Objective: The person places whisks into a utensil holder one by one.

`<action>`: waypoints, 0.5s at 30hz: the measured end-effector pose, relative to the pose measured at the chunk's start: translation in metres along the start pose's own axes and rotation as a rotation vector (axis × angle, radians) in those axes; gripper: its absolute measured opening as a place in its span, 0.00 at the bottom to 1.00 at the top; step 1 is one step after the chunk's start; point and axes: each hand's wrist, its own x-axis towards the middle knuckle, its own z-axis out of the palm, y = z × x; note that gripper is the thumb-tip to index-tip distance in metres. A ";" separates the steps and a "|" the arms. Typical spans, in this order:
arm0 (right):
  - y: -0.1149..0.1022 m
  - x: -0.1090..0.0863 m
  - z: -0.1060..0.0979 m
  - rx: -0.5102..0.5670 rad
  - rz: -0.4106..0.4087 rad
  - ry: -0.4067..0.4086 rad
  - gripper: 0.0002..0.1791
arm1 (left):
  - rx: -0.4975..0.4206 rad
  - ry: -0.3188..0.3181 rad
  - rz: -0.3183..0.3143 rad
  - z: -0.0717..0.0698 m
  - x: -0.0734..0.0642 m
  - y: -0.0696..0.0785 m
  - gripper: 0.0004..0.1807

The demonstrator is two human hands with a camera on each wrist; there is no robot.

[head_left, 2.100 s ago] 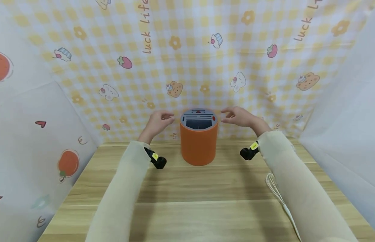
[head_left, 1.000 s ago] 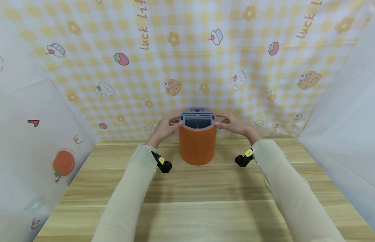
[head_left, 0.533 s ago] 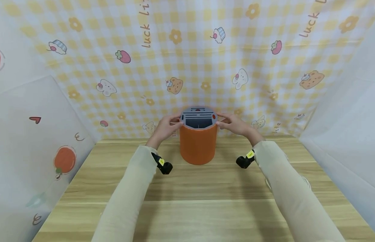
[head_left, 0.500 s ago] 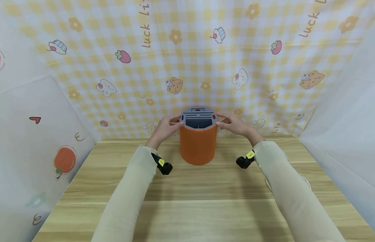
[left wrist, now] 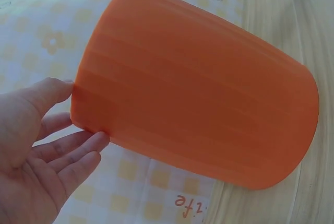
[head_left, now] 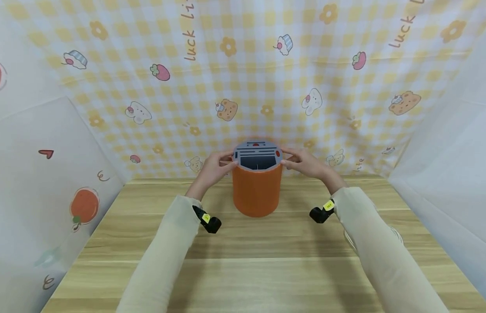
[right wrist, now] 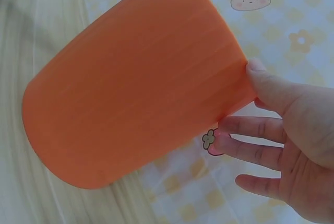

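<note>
An orange cylindrical knife holder [head_left: 256,193] stands upright near the back of the wooden table. Its grey top [head_left: 258,152] has several narrow slots, one wide dark opening and small red spots. My left hand [head_left: 217,167] grips the upper rim from the left, thumb toward the front and fingers behind. From the opposite side my right hand [head_left: 305,163] grips the same rim. In the left wrist view the left thumb [left wrist: 49,91] meets the rim edge and fingertips touch the side wall. Thumb and fingers [right wrist: 250,125] of the right hand do likewise in the right wrist view.
A whisk [head_left: 397,237] lies on the table [head_left: 266,278] at the right, mostly hidden under my right sleeve. A yellow checked cloth [head_left: 250,87] hangs right behind the holder. White sheets hang at the left [head_left: 27,174] and right [head_left: 446,174].
Both hands came in from the sides and took hold of the holder's rim. Over the last half second the holder has shifted slightly toward me, with the hands on it.
</note>
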 end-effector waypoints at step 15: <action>-0.005 -0.017 0.006 0.027 0.003 0.017 0.33 | 0.014 0.003 0.006 0.004 -0.017 0.006 0.26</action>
